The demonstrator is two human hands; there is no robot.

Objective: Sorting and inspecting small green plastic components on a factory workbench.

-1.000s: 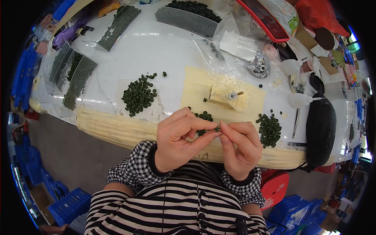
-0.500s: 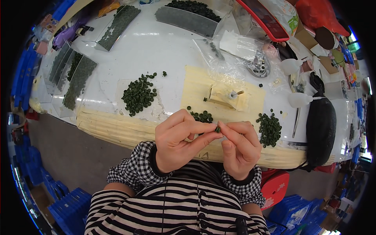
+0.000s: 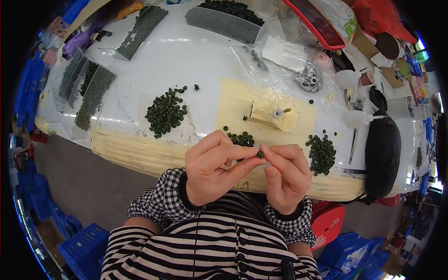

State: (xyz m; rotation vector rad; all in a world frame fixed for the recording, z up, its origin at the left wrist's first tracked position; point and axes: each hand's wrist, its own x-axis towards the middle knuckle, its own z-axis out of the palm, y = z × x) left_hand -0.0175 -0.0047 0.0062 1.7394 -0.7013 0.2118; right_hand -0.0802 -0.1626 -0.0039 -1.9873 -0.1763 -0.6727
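My left hand pinches a small dark green disc-like piece between thumb and index finger. Against the same piece rests a fingertip of my right hand, its other fingers curled in. The piece's exact form is mostly covered by the fingertips. Just beyond my hands lies a small heap of dark green discs, partly hidden by my left hand. A larger heap of similar discs is on the left, and another heap is to the right. Past them stands a cream-coloured block with a metal peg.
Clear trays of green pieces stand at the left, with a dark-filled tray at the back. Tweezers, a black pouch, squeeze bottles and a red-cased phone are on the right. Padding wraps the front edge.
Almost nothing differs; both hands keep the same pinch on the small green piece, with only a very slight shift of the fingertips.
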